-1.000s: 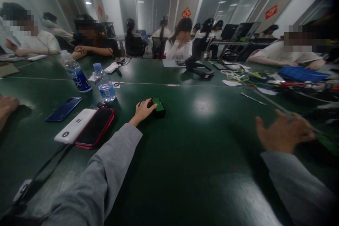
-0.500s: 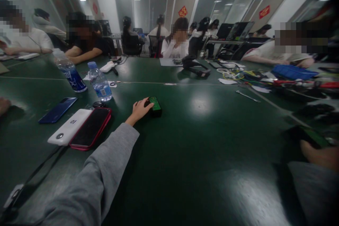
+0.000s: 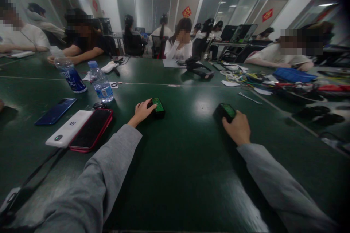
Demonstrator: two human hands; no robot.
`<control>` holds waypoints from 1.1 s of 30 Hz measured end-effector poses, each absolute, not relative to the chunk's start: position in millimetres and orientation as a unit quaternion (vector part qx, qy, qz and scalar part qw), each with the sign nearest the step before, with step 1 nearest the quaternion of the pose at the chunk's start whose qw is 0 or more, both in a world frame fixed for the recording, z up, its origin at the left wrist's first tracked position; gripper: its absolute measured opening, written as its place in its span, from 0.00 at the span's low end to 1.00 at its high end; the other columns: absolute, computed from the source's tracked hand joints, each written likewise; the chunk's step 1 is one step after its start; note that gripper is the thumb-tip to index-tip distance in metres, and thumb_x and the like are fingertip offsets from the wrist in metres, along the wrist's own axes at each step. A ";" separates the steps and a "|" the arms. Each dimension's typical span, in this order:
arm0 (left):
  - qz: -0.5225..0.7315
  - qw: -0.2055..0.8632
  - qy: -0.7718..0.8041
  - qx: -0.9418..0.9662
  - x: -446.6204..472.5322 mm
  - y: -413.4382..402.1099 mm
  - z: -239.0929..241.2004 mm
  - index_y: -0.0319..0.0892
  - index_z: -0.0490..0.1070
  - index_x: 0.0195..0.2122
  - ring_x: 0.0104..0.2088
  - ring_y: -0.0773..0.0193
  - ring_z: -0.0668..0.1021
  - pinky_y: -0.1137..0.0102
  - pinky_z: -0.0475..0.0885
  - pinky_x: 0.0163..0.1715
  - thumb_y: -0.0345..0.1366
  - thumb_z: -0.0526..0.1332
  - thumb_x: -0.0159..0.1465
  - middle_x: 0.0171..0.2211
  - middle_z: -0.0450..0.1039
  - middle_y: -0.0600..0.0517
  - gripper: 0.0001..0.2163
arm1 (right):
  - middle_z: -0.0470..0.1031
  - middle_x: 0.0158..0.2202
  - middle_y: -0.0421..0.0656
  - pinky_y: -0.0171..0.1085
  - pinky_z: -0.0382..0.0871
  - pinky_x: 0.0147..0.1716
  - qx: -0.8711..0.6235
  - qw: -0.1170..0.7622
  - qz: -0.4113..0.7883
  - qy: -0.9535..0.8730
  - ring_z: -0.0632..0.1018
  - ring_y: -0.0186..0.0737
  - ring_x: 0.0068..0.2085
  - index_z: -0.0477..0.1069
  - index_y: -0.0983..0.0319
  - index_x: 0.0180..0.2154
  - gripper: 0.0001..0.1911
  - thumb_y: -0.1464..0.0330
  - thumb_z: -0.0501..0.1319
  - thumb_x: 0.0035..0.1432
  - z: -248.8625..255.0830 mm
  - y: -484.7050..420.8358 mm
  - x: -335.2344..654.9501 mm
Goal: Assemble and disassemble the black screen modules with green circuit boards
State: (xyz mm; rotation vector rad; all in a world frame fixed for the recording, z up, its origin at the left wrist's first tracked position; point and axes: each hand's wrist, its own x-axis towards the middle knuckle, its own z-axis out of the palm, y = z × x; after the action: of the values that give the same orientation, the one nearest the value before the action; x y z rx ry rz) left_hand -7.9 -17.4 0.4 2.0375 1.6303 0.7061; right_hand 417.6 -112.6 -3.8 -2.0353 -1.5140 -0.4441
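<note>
Near the middle of the table, my left hand grips a small black box with a green circuit board on top; the thumb lies on its edge and the box rests on the tabletop. My right hand is closed around a second black box with a green top, to the right of the first. That box is somewhat blurred, and I cannot tell whether it touches the table. A gap of bare tabletop lies between the two boxes. The far fingers of both hands are partly hidden.
Left of my left arm lie a red-cased phone, a white power bank and a blue phone. Two bottles, one clear, stand behind. A wrench, cables and a blue tray lie right. People sit around the table.
My right hand has come in from the far right edge with its box, to the middle right of the table. My left hand stays on its box. The view has shifted slightly.
</note>
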 end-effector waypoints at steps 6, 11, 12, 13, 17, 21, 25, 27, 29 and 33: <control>0.253 0.209 0.595 0.733 -6.3 -17.7 1.0 0.46 0.58 0.63 0.61 0.54 0.66 0.53 0.50 0.63 0.55 0.48 0.64 0.61 0.65 0.46 0.29 | 0.67 0.49 0.59 0.50 0.70 0.45 -0.640 0.272 -0.092 -0.713 0.72 0.56 0.48 0.55 0.72 0.60 0.30 0.61 0.53 0.61 -0.8 -83.8 270.3; 0.257 0.204 0.591 0.737 -4.5 -18.9 3.7 0.46 0.58 0.63 0.61 0.56 0.66 0.56 0.51 0.63 0.54 0.49 0.65 0.60 0.67 0.48 0.28 | 0.66 0.53 0.59 0.53 0.70 0.48 -0.579 0.276 -0.042 -0.766 0.70 0.57 0.53 0.53 0.70 0.62 0.32 0.59 0.53 0.63 -0.3 -81.0 231.2; 0.255 0.206 0.592 0.736 -4.4 -19.8 4.9 0.46 0.57 0.63 0.61 0.56 0.66 0.56 0.51 0.63 0.53 0.49 0.65 0.60 0.66 0.48 0.28 | 0.66 0.54 0.59 0.53 0.69 0.49 -0.575 0.282 -0.033 -0.767 0.70 0.57 0.54 0.53 0.70 0.62 0.32 0.58 0.53 0.63 -1.4 -80.3 232.6; 0.251 0.209 0.593 0.736 -4.3 -20.8 6.2 0.46 0.57 0.63 0.61 0.55 0.66 0.56 0.51 0.63 0.53 0.49 0.65 0.60 0.66 0.48 0.28 | 0.65 0.54 0.59 0.54 0.69 0.50 -0.573 0.289 -0.023 -0.767 0.69 0.57 0.55 0.53 0.70 0.62 0.33 0.58 0.54 0.63 -2.6 -79.5 235.0; 0.242 0.217 0.596 0.734 -4.2 -23.8 10.1 0.47 0.56 0.64 0.62 0.55 0.64 0.55 0.51 0.63 0.53 0.48 0.65 0.61 0.64 0.48 0.28 | 0.64 0.57 0.58 0.54 0.67 0.53 -0.554 0.301 0.017 -0.776 0.68 0.55 0.57 0.53 0.69 0.62 0.33 0.59 0.56 0.61 -4.8 -77.1 243.3; 0.245 0.222 0.591 0.736 -3.9 -23.7 9.9 0.47 0.56 0.64 0.62 0.56 0.64 0.56 0.50 0.64 0.53 0.48 0.66 0.61 0.64 0.49 0.28 | 0.64 0.58 0.57 0.52 0.66 0.55 -0.539 0.313 0.046 -0.781 0.68 0.52 0.57 0.53 0.68 0.62 0.32 0.61 0.57 0.61 -3.1 -78.2 242.9; 0.249 0.215 0.590 0.737 -3.4 -21.8 7.2 0.46 0.57 0.64 0.62 0.57 0.65 0.57 0.51 0.63 0.53 0.48 0.66 0.61 0.65 0.48 0.28 | 0.65 0.57 0.57 0.51 0.66 0.55 -0.531 0.324 0.053 -0.781 0.69 0.52 0.57 0.54 0.69 0.62 0.32 0.62 0.58 0.61 -1.3 -80.1 242.2; 0.248 0.212 0.590 0.738 -3.5 -21.0 6.0 0.46 0.57 0.63 0.61 0.56 0.65 0.57 0.51 0.63 0.54 0.47 0.66 0.61 0.65 0.48 0.28 | 0.65 0.57 0.56 0.52 0.66 0.55 -0.530 0.327 0.057 -0.780 0.69 0.52 0.57 0.54 0.67 0.62 0.32 0.62 0.58 0.60 -0.8 -80.7 242.5; 0.247 0.209 0.590 0.740 -3.6 -20.7 5.5 0.46 0.57 0.63 0.61 0.56 0.65 0.56 0.51 0.63 0.54 0.47 0.66 0.61 0.65 0.48 0.28 | 0.65 0.57 0.56 0.53 0.67 0.55 -0.533 0.328 0.062 -0.778 0.69 0.53 0.57 0.54 0.67 0.62 0.32 0.62 0.58 0.60 -0.2 -81.2 242.8; 0.243 0.205 0.595 0.738 -3.6 -20.5 5.4 0.46 0.57 0.63 0.61 0.54 0.65 0.55 0.51 0.63 0.54 0.47 0.66 0.61 0.64 0.47 0.28 | 0.66 0.57 0.56 0.53 0.68 0.53 -0.535 0.330 0.072 -0.774 0.71 0.53 0.56 0.55 0.66 0.61 0.31 0.62 0.58 0.60 1.0 -81.7 242.6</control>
State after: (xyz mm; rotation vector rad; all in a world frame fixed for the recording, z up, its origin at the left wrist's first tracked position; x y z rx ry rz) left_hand -3.6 -20.5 5.4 2.0575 1.6582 0.6782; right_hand 242.6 -81.7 1.0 -1.3980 -2.0254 0.1896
